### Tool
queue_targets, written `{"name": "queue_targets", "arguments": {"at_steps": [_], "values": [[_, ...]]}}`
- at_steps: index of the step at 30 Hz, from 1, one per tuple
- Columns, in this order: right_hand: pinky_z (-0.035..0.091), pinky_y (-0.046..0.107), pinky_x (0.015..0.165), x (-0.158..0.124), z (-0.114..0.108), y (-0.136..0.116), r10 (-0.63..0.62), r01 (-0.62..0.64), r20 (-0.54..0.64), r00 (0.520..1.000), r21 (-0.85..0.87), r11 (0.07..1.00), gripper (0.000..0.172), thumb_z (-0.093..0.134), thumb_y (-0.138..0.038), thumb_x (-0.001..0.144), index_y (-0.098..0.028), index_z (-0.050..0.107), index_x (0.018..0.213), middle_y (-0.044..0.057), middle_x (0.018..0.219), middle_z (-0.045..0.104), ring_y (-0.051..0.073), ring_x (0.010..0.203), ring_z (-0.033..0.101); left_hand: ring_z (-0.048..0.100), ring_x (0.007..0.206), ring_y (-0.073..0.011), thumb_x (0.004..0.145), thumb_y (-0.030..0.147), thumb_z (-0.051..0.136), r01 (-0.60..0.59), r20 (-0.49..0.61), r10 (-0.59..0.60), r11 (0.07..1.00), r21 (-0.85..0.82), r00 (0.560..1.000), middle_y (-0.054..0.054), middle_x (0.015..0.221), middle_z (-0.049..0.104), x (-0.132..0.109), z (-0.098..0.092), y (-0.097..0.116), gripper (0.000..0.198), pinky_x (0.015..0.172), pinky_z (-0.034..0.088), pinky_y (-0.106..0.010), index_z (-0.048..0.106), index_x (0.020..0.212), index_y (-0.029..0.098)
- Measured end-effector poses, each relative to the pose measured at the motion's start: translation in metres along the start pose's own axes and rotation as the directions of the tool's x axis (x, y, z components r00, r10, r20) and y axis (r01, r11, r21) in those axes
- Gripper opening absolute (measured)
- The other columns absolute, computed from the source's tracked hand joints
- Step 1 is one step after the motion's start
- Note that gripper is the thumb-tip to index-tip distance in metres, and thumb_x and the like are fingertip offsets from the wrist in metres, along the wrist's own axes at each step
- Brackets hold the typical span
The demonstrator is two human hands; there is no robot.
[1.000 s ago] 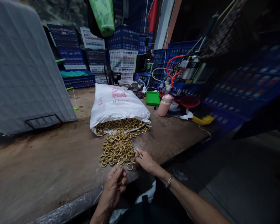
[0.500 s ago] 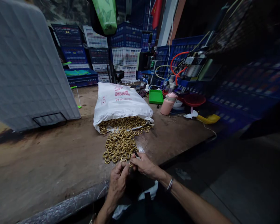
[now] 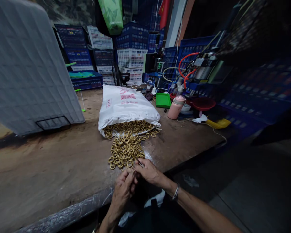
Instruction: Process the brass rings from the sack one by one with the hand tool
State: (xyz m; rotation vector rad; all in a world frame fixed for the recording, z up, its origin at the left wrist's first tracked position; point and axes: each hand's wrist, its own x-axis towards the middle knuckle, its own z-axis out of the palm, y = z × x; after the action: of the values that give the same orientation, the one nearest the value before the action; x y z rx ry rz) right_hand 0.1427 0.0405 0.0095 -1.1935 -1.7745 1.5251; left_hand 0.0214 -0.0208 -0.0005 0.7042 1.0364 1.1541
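A heap of brass-coloured rings (image 3: 126, 149) spills from the mouth of a white woven sack (image 3: 128, 108) toward the front edge of the workbench (image 3: 70, 161). Just in front of the heap, my left hand (image 3: 123, 187) is closed in a pinch, apparently on one ring mostly hidden by the fingers. My right hand (image 3: 149, 171) meets it from the right, its fingers wrapped round a slim, dark-tipped tool (image 3: 140, 162). Whether the tool is a knife or a file, I cannot tell. Both hands' fingertips nearly touch.
A padded grey panel (image 3: 36, 71) stands on the left. Behind the sack are stacked crates (image 3: 132, 58) and a small fan (image 3: 121, 77). Rightward lie a green tray (image 3: 163, 100), a pink bottle (image 3: 176, 108), a red dish (image 3: 203, 103) and a yellow scoop (image 3: 218, 123).
The slim tool in my right hand has tilted, and the right fingers have moved slightly left over my left fingertips. The whole view has shifted a little.
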Motion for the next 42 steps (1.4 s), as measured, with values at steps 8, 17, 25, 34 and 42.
{"name": "queue_targets", "arguments": {"at_steps": [8,17,25,34,42], "values": [[0.032,0.019,0.054,-0.005,-0.002,-0.005,-0.133,0.104,-0.078,0.988,-0.301,0.948,0.026,0.036,-0.033,0.085,-0.017,0.048,0.068,-0.003,0.060,0.047,0.008,0.056,0.041,0.026,0.034,-0.0027,0.071,0.047,0.056,0.045,-0.059,-0.047,0.998,-0.041,0.997,0.008,0.049,0.043,0.000,-0.002,-0.005,0.030,0.034,0.016,-0.016,0.047,0.068,0.018],[0.026,0.022,0.056,-0.013,-0.001,-0.003,-0.169,0.174,0.081,0.982,-0.735,0.656,0.027,0.039,-0.008,0.063,-0.019,0.050,0.085,0.001,0.068,0.056,0.013,0.060,0.048,0.028,0.035,-0.0033,0.067,0.051,0.058,0.015,-0.100,-0.018,1.000,-0.024,0.995,0.008,0.047,0.044,0.005,-0.004,-0.010,0.034,0.036,0.019,-0.017,0.047,0.068,0.019],[0.027,0.022,0.055,-0.012,0.000,-0.006,-0.152,0.168,0.093,0.984,-0.776,0.608,0.028,0.038,-0.009,0.063,-0.019,0.048,0.088,0.002,0.070,0.057,0.014,0.062,0.052,0.030,0.042,-0.0057,0.071,0.047,0.055,-0.116,-0.113,0.126,0.989,0.091,0.986,0.006,0.050,0.041,0.004,-0.003,-0.007,0.031,0.041,0.024,-0.018,0.049,0.065,0.018],[0.026,0.023,0.054,-0.013,-0.016,-0.003,-0.061,0.084,0.060,0.996,-0.789,0.609,0.026,0.038,-0.007,0.065,-0.017,0.047,0.087,0.002,0.068,0.055,0.013,0.060,0.049,0.032,0.046,-0.0077,0.073,0.045,0.055,-0.155,0.000,0.157,0.972,0.177,0.988,0.004,0.052,0.041,-0.024,0.005,0.011,0.030,0.044,0.027,-0.020,0.051,0.061,0.017],[0.030,0.023,0.058,-0.022,-0.022,0.013,-0.092,0.003,-0.082,0.992,-0.730,0.683,0.020,0.042,-0.010,0.072,-0.019,0.047,0.089,0.001,0.072,0.056,0.013,0.064,0.051,0.032,0.038,-0.0050,0.073,0.046,0.054,0.065,-0.084,-0.077,0.989,-0.131,0.993,0.003,0.047,0.048,-0.030,-0.009,0.030,0.032,0.035,0.020,-0.016,0.058,0.072,0.014]]}}
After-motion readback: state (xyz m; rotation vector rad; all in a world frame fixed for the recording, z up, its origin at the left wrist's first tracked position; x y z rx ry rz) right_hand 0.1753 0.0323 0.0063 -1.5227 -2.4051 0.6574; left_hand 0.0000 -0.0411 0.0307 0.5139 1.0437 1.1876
